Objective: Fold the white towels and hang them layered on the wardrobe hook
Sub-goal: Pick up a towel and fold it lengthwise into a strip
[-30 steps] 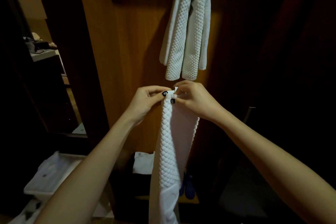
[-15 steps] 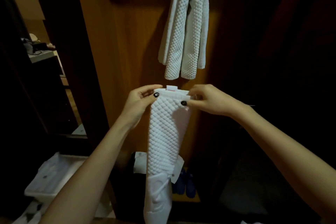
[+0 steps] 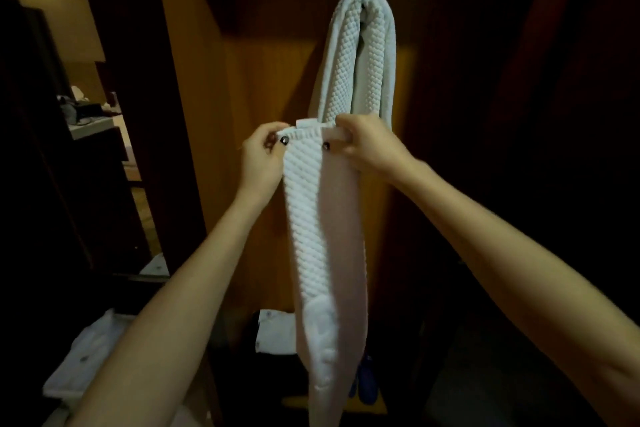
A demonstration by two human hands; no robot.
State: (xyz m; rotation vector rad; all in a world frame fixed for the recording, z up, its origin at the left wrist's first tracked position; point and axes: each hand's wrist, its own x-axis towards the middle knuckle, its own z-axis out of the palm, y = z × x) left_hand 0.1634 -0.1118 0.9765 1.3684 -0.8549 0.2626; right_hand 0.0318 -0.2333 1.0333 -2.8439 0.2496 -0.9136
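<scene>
Towel (image 3: 322, 218) higher; between left hand (image 3: 260, 160), right hand (image 3: 371, 146)

Held towel (image 3: 311, 218): white waffle-textured cloth, matt; hung towel (image 3: 360, 55) same; wardrobe panel (image 3: 256, 87): smooth wood.

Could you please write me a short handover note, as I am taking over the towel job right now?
Left hand: pinches the top left corner of the held towel.
Right hand: pinches its top right corner.
Held towel: folded lengthwise into a narrow strip, hanging down before the wooden panel, top edge level with the lower ends of the hung towel.
Done: one towel folded and draped up high; the hook is hidden under it.
Left: probably lift the held towel and drape it over the hung one.
</scene>
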